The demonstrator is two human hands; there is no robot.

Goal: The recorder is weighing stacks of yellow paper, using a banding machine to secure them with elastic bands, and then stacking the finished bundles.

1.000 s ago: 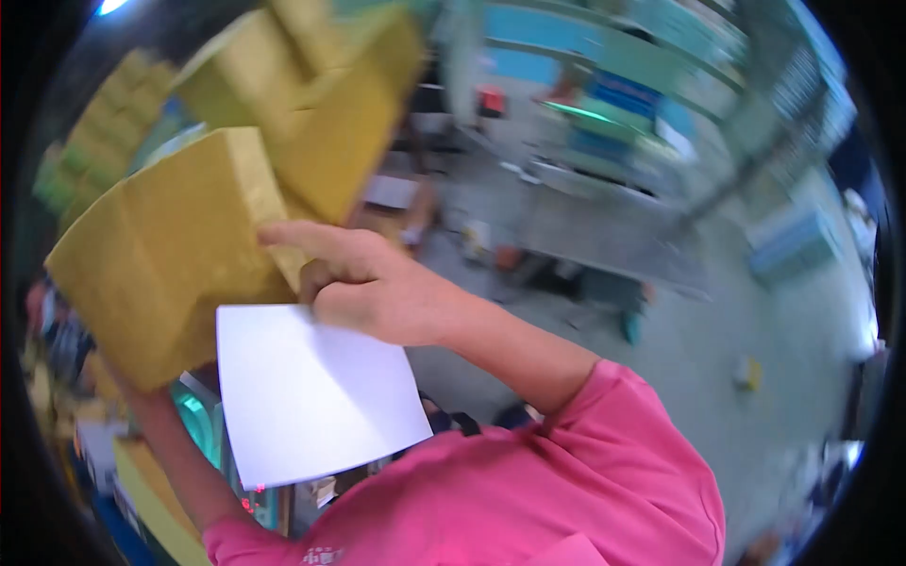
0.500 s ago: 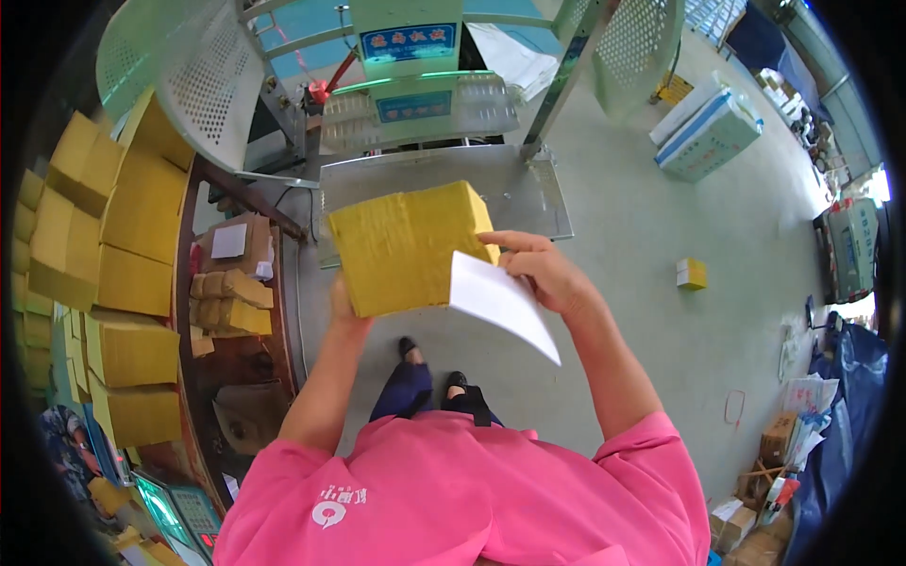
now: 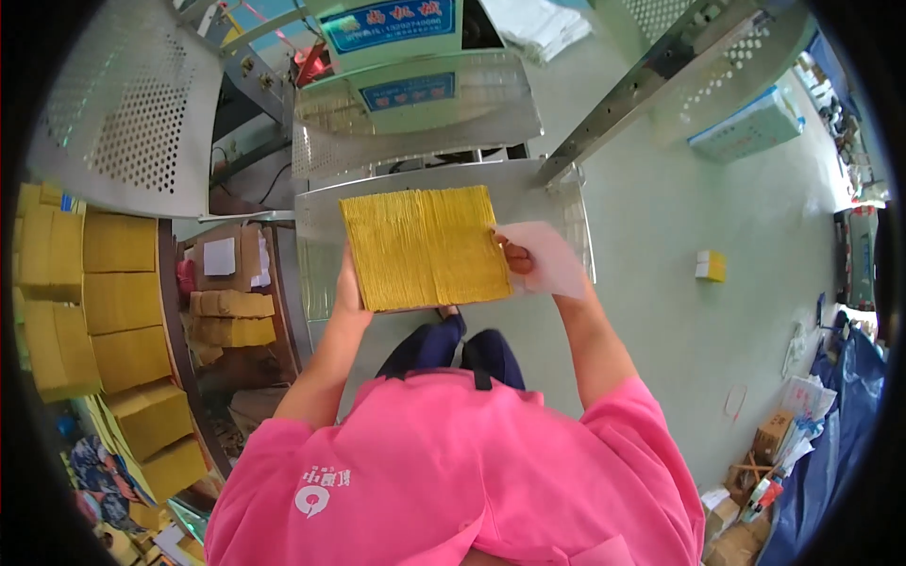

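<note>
Metal machine (image 3: 415,111) ahead of both hands, its flat platform (image 3: 319,247) on the near side. Yellow ridged block (image 3: 425,250) held up between the hands. White sheet (image 3: 561,257) at the right hand, off the block's right end. Left hand (image 3: 351,285) at the block's left edge; fingers hidden, cannot tell if spread. Right hand (image 3: 517,258) curled, apparently pinching the sheet. Step, judged: steadying the load. Next move likely wants both ends level.

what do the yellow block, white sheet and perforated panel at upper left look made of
Yellow block: probably stacked paper, low sheen; its face is finely ridged. White sheet: likely paper, matte, thin and bending. Perforated panel: probably metal, dull grey, with regular holes.
</note>
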